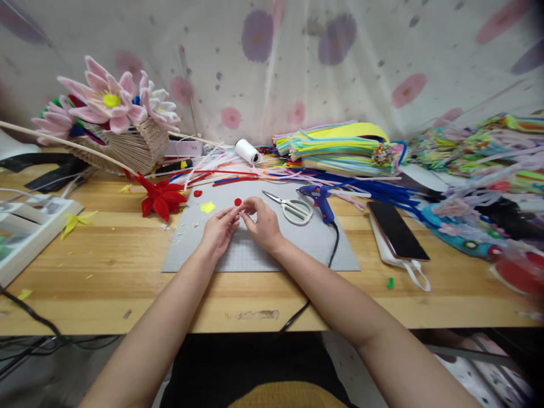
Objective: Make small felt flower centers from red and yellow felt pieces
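My left hand [219,229] and my right hand [261,222] meet over the grey cutting mat [238,258], their fingertips pinched together. Whatever lies between them is too small to make out. Just beyond the fingertips is a small red disc [238,202]. A yellow piece [208,207] and another small red piece [198,194] rest on the mat to the left. Scissors with pale handles [297,212] lie right of my right hand, beside a blue glue gun [319,199].
A red flower [162,198] stands left of the mat, pink flowers [108,99] behind it. Bundled coloured stems [340,148] and a white spool [248,152] lie at the back. On the right is a phone [397,229]; a white power strip [38,226] sits far left.
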Tool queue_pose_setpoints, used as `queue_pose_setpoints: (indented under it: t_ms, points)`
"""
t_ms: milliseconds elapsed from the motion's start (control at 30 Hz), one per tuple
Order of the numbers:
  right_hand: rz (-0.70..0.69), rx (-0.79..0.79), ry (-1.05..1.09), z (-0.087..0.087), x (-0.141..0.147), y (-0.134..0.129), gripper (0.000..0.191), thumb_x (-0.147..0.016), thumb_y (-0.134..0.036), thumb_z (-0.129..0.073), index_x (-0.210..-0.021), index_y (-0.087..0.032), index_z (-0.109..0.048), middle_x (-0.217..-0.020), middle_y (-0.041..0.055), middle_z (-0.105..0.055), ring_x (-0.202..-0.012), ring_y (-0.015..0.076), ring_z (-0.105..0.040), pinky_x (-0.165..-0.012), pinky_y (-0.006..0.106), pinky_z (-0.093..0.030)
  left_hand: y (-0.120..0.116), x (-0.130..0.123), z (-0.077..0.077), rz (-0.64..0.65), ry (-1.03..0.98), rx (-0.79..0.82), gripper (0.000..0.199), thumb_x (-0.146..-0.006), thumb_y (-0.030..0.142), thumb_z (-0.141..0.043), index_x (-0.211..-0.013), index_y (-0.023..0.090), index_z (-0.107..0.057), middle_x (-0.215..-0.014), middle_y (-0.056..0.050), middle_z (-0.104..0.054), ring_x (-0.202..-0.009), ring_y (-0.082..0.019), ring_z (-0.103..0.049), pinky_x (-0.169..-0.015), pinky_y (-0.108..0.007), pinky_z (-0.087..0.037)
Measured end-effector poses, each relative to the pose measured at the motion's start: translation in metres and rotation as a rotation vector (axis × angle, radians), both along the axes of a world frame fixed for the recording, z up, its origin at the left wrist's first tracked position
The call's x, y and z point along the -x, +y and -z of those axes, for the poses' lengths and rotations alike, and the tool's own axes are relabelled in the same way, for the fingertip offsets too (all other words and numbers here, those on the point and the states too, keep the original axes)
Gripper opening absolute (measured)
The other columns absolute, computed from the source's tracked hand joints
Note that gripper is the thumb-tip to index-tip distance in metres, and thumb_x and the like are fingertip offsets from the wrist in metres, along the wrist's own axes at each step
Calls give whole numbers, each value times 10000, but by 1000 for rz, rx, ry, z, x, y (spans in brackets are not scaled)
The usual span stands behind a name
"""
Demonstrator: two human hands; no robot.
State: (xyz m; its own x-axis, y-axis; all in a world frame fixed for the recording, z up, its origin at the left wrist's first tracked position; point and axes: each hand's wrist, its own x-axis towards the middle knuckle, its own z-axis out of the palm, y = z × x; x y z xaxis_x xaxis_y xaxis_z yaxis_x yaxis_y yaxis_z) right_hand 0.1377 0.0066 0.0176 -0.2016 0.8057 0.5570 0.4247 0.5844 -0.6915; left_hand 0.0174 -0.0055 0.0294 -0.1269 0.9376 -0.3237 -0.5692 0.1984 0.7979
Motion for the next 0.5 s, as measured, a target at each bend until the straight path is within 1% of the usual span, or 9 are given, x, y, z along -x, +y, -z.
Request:
queue_pose_setpoints:
  t_ms: [267,400,500]
  points:
    - [15,35,-8,0,-2,1,120,-813,-209,-472,-931,-227,-464,-916,57,-624,-867,180,-591,-820,336,-468,0,0,3,43,48,-6,93,-662,109,-709,-738,119,-656,-661,-8,-625,-551,-30,-563,-523,-115,-469]
    - [49,45,-11,-3,-3,0,116,-790,-190,-473,-898,-229,-454,-860,44,-610,-814,173,-581,-793,328,-469,-1,0,1,53,71,-5,108,-651,116,-712,-745,116,-660,-697,-20,-635,-562,-30,-556,-532,-121,-466]
    - [54,22,-5,-11,-11,2,92,-787,-185,-464,-868,-223,-447,-837,35,-594,-757,148,-569,-749,292,-471,-1,2,0,27,82,-15,154,-617,137,-734,-750,112,-661,-733,-32,-642,-579,-35,-553,-532,-129,-462]
